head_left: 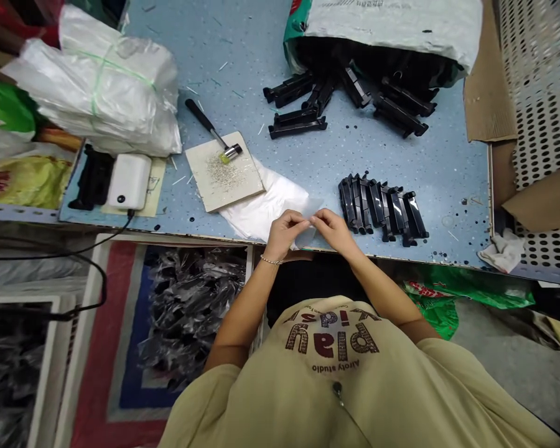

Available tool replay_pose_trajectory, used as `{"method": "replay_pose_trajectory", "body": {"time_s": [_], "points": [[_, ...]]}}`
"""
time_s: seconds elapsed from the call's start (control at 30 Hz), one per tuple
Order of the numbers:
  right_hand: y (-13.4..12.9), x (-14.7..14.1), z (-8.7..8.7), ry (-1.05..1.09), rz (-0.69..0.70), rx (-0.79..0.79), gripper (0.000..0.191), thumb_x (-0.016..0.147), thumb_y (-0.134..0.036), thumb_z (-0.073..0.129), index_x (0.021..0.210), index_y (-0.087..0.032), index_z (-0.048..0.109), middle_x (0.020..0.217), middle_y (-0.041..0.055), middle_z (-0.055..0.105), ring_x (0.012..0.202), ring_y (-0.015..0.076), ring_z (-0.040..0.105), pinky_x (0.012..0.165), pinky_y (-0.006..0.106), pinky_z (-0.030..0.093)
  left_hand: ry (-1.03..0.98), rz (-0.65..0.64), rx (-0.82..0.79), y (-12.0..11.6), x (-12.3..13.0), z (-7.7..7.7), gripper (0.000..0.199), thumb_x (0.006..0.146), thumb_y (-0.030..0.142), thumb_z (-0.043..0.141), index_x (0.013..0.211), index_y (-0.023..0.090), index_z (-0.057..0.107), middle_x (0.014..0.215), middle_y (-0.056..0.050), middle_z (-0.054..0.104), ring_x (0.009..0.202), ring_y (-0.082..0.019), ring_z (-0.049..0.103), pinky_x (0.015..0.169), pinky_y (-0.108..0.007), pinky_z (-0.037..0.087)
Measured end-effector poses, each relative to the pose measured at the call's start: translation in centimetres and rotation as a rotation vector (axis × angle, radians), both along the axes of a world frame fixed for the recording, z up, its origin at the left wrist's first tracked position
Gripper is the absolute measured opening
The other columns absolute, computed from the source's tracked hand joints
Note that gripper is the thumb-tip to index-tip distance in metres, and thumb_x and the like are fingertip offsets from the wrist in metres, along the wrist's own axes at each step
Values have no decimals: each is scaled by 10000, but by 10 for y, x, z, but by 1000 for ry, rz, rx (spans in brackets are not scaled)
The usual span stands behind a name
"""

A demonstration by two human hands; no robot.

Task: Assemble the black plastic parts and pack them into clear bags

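Observation:
Between my two hands, at the front edge of the table, is a thin clear plastic bag (309, 236). My left hand (287, 231) pinches its edge with thumb and fingertips. Close beside it, my right hand (330, 228) pinches the same bag, the fingertips of both nearly touching. A stack of white plastic bags (267, 208) lies flat just left of my hands, partly under a square board (210, 180). To the right of my right hand stands a row of several black plastic parts (378, 208), set side by side.
A hammer (214, 132) rests on the board. More black parts (298, 121) spill from a large white sack (392, 22) at the back. A tied bundle of clear bags (107, 93) and a white power bank (129, 180) are at left. Below is a crate of bagged parts (191, 305).

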State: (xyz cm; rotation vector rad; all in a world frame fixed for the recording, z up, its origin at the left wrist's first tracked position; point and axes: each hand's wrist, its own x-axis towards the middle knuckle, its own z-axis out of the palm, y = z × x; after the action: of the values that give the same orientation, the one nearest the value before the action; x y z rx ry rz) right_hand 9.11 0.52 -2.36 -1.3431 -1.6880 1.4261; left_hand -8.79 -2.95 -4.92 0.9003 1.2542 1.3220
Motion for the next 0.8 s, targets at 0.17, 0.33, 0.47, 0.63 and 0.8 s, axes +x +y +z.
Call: {"method": "replay_pose_trajectory", "body": {"time_s": [0.17,0.33,0.47,0.63,0.8], "points": [[0,22,13,-277,-27,286,283,1005,-434,485,857,-224,604,884,57,653,805,208,580,778,348,463,-69,233,48,-6,-15,5,377,710,381,891,800,199,573,892,-14,652,804,-134,617,761,-268,510],[-4,56,21,-761,-115,459,425,1018,-449,521,1284,-133,622,1369,245,609,1200,388,532,982,539,441,570,46,309,-19,-15,16,94,913,150,614,925,216,680,1152,-72,692,1109,-205,669,972,-379,562],[0,52,9,-870,-17,450,467,953,-319,621,1366,-111,561,1484,290,537,1279,468,488,1003,629,427,798,-172,270,-17,-3,10,396,917,65,482,1169,208,752,1290,-104,677,1202,-226,670,1072,-405,555],[26,52,3,-579,-44,253,436,904,-350,684,1271,-144,566,1246,253,660,1138,424,611,982,612,502,770,-207,163,-11,1,4,570,843,59,542,1377,208,673,1393,-109,640,1133,-230,685,1063,-397,567],[38,62,28,263,-26,-114,639,827,-523,750,1376,-279,531,1263,100,690,1139,315,694,1001,545,574,686,-243,76,-12,6,14,653,814,59,570,1453,188,601,1434,-142,588,758,-117,623,805,-312,605]]}}
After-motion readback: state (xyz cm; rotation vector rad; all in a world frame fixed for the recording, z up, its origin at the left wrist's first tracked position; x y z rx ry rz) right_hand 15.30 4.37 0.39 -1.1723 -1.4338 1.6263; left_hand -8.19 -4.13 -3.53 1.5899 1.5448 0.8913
